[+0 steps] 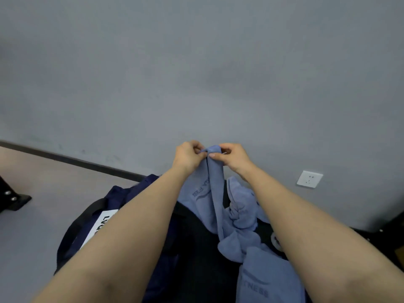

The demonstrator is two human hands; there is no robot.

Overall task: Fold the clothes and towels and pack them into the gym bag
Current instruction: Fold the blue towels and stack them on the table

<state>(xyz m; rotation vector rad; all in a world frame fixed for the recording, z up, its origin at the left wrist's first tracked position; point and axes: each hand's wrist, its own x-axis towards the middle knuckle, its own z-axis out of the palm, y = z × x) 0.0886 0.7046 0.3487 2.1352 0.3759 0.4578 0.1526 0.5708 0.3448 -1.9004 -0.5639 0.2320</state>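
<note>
— Where was the towel?

— I held the light blue terry towel (213, 193) up by its top edge, my left hand (188, 155) and right hand (232, 157) pinching it close together. Its lower part lay bunched over the navy fabric gym bag (122, 197) with black straps.

— And behind?

— A grey wall (196, 73) with a white socket (309, 179).

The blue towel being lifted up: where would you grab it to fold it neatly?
At its top edge, from above. Both the left hand and right hand pinch the blue towel there, close together, so it hangs bunched. Sliding the hands apart toward the corners would probably let it hang flat.
</note>
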